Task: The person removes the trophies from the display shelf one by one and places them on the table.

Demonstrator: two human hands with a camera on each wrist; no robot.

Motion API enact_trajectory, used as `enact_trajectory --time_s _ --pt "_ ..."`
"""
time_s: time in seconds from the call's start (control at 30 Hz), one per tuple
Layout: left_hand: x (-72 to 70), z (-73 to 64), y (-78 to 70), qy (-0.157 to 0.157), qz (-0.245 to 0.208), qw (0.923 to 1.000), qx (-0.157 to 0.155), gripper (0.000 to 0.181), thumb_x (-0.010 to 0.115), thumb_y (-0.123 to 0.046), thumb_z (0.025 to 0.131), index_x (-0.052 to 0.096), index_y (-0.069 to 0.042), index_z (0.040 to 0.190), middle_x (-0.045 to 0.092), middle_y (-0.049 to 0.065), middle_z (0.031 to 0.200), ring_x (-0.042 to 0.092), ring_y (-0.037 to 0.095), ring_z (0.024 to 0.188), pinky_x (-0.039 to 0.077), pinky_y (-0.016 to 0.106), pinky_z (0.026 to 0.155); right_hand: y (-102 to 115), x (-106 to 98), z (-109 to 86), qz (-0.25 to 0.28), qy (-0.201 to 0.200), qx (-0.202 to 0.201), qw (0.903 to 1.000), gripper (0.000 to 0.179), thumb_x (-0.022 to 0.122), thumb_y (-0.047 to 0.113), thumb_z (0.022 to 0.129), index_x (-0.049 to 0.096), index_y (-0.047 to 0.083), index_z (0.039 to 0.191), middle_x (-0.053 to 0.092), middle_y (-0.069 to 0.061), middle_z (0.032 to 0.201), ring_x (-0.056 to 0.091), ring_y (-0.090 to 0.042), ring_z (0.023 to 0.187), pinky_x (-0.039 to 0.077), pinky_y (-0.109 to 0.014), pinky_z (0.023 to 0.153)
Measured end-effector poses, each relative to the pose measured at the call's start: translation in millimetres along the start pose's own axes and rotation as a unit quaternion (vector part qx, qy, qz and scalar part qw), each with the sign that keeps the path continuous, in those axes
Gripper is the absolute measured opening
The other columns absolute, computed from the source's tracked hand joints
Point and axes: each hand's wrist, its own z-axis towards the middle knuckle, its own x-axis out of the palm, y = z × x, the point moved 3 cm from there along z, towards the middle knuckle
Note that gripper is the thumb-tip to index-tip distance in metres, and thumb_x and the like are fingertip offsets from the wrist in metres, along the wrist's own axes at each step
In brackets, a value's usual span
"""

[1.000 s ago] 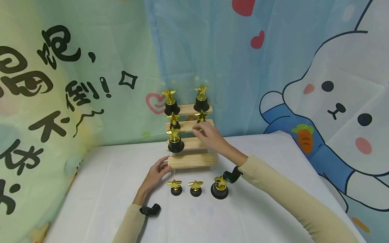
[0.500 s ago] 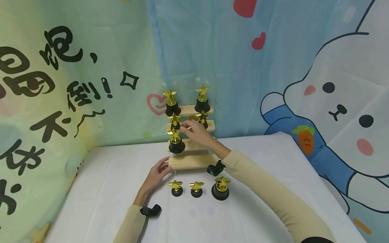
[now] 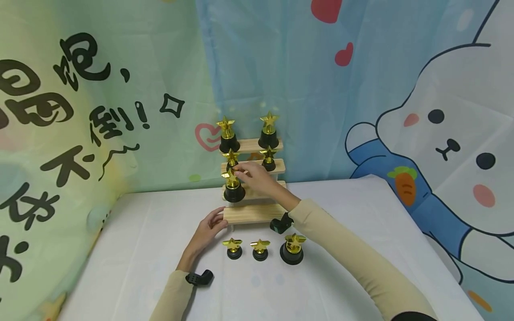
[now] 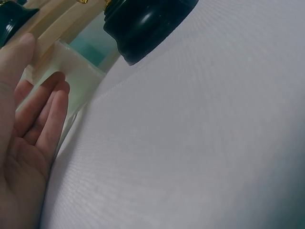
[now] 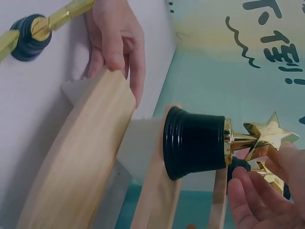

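Observation:
My left hand grips the left end of the lowest wooden shelf of a tiered display stand; in the right wrist view its thumb lies on the board's end and its fingers go behind. My right hand reaches across the stand. Its fingers bend around the star of a small gold star trophy at the left of the second shelf from the top. Close in front, a larger star trophy stands on the shelf below. Another small trophy stands at the right of the second shelf.
Two large trophies, left and right, stand on the top shelf. On the white table, before the stand, are two small trophies, left and middle, and a larger trophy. A printed curtain hangs behind.
My right hand has left the small trophy at the right of the second shelf and moved left to the small trophy at its other end. My left hand stays at the lowest shelf.

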Motion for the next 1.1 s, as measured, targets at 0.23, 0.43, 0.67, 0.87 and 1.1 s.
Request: enact_trajectory --time_s 0.23,0.43,0.67,0.87,1.1 --pt "-1.6 2.9 -2.0 -0.004 0.002 0.9999 0.011 0.060 0.069 -0.032 0.090 0.045 -0.018 0.143 0.062 0.014 0.131 0.062 0.025 0.118 0.054 0.023 0.094 -1 1 2.3 -0.002 0.008 -0.006 0.9999 0.035 0.048 0.022 0.103 0.058 0.001 0.130 0.056 -0.018 0.136 0.057 -0.030 0.122 0.054 -0.039 0.098" --pt "-1.4 4.4 -6.4 -0.006 0.001 0.9999 0.014 0.059 0.069 -0.031 0.090 0.045 -0.017 0.143 0.062 0.015 0.131 0.062 0.025 0.117 0.055 0.023 0.093 0 -1 3.4 -0.008 0.004 -0.008 0.9999 0.031 0.048 0.022 0.103 0.061 0.002 0.123 0.060 -0.016 0.128 0.060 -0.028 0.116 0.054 -0.039 0.097" --pt "1.1 1.6 -4.4 -0.008 -0.001 0.9999 0.010 0.058 0.068 -0.031 0.091 0.046 -0.018 0.143 0.062 0.014 0.132 0.061 0.025 0.119 0.054 0.022 0.093 -1 1 0.2 -0.001 0.008 -0.007 0.9999 0.028 0.050 0.021 0.102 0.061 0.002 0.119 0.065 -0.014 0.117 0.063 -0.026 0.108 0.055 -0.038 0.093" --pt "1.7 -0.5 0.2 -0.012 -0.003 0.9999 0.010 0.057 0.069 -0.030 0.091 0.047 -0.019 0.142 0.063 0.013 0.130 0.062 0.023 0.117 0.054 0.022 0.093 -4 3 -5.2 -0.001 -0.005 -0.020 0.9998 0.026 0.051 0.021 0.102 0.063 0.003 0.116 0.067 -0.013 0.110 0.065 -0.024 0.103 0.056 -0.037 0.088" --pt "0.3 1.0 2.9 -0.010 0.005 0.9999 -0.001 0.057 0.067 -0.028 0.092 0.045 -0.018 0.144 0.063 0.013 0.131 0.062 0.021 0.116 0.053 0.020 0.093 -1 -2 -12.9 0.040 -0.008 -0.030 0.9987 0.025 0.051 0.023 0.102 0.065 0.005 0.112 0.067 -0.010 0.097 0.068 -0.028 0.092 0.057 -0.029 0.078"
